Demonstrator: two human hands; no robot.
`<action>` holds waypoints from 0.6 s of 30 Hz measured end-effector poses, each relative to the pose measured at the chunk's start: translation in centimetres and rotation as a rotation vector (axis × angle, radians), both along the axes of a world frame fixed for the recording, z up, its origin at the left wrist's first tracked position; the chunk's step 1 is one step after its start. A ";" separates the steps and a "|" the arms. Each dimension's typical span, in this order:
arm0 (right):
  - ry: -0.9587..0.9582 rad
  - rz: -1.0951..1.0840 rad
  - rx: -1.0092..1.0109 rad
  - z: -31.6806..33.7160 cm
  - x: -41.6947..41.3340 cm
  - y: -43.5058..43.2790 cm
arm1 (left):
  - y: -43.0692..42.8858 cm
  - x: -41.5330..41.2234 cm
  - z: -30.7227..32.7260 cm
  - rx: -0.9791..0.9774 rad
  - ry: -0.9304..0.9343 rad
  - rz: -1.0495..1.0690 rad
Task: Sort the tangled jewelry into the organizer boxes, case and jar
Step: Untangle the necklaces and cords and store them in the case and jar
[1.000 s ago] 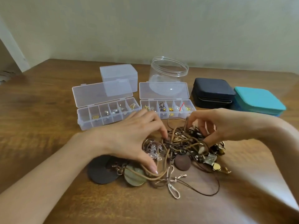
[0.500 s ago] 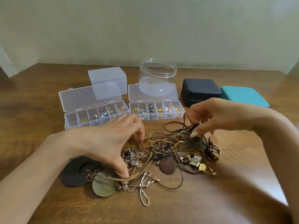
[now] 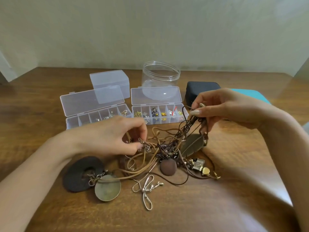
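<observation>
Two hands work a jewelry tangle apart in front of the containers.
The tangle (image 3: 167, 156) lies on the table (image 3: 217, 206) between both hands. The left hand (image 3: 108, 136), low at the tangle's left edge, pinches a cord end (image 3: 149, 145). The right hand (image 3: 222, 108), higher and farther back, pinches dark cords (image 3: 189, 128) that slope down-left into the heap. Beyond stand the open organizer boxes (image 3: 138, 97), jar (image 3: 161, 71) and case (image 3: 200, 88).

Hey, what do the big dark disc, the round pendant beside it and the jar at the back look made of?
The dark disc looks like wood or leather: matte dark brown, no shine. The round pendant looks like aged brass or bronze: dull greenish-gold, soft sheen. The jar is probably clear plastic: see-through, with ridges round the rim.
</observation>
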State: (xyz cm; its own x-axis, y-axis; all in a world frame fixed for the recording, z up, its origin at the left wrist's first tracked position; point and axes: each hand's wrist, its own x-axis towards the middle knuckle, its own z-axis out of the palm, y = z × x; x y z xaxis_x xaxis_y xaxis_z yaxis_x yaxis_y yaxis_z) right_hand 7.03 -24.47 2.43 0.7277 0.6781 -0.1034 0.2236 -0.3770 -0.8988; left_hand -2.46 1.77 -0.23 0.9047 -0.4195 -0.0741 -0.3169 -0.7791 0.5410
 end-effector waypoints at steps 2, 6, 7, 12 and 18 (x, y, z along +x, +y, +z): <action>0.008 -0.003 -0.017 0.0 0.0 0.0 | 0.0 0.1 0.1 -0.053 -0.037 0.050; 0.003 -0.007 -0.146 -0.3 0.2 -0.1 | 0.0 0.3 0.0 -0.091 -0.085 0.117; -0.015 -0.012 -0.204 -0.5 0.4 -0.1 | 0.1 0.3 0.0 -0.099 -0.095 0.130; -0.094 -0.030 -0.447 -1.4 0.8 0.3 | 0.4 0.8 -0.1 -0.166 -0.155 0.198; -0.174 -0.047 -0.513 -1.8 1.0 0.6 | 0.9 1.2 -0.3 -0.288 -0.057 0.284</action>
